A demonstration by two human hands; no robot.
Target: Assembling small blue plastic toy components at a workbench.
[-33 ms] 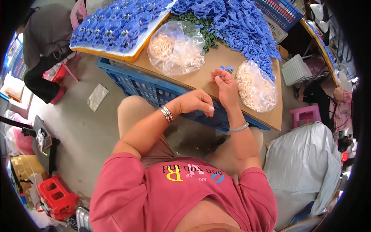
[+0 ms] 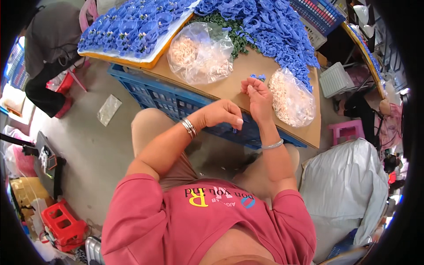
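My left hand (image 2: 220,113) hangs in front of the table edge, its thumb and forefinger pinched together. A small dark blue piece (image 2: 234,130) shows just below those fingertips; its kind is too small to make out. Over the front right of the table my right hand (image 2: 258,93) is raised with fingers curled in, and what they hold, if anything, is hidden. Just beyond its fingertips is a small blue flower-like piece (image 2: 258,77), and I cannot tell if they touch. Beside this hand lies a clear plastic bag (image 2: 293,99) of small cream-coloured pieces.
Another clear bag (image 2: 201,55) of cream pieces sits on the brown board tabletop (image 2: 247,65). Behind are a heap of blue plastic petals (image 2: 269,31), green pieces (image 2: 238,39) and a tray (image 2: 132,33) of blue flowers. A blue crate (image 2: 154,92) stands underneath. Other people sit left and right.
The view has shifted very slightly, and my left hand is a touch higher. My right hand keeps its curled pose.
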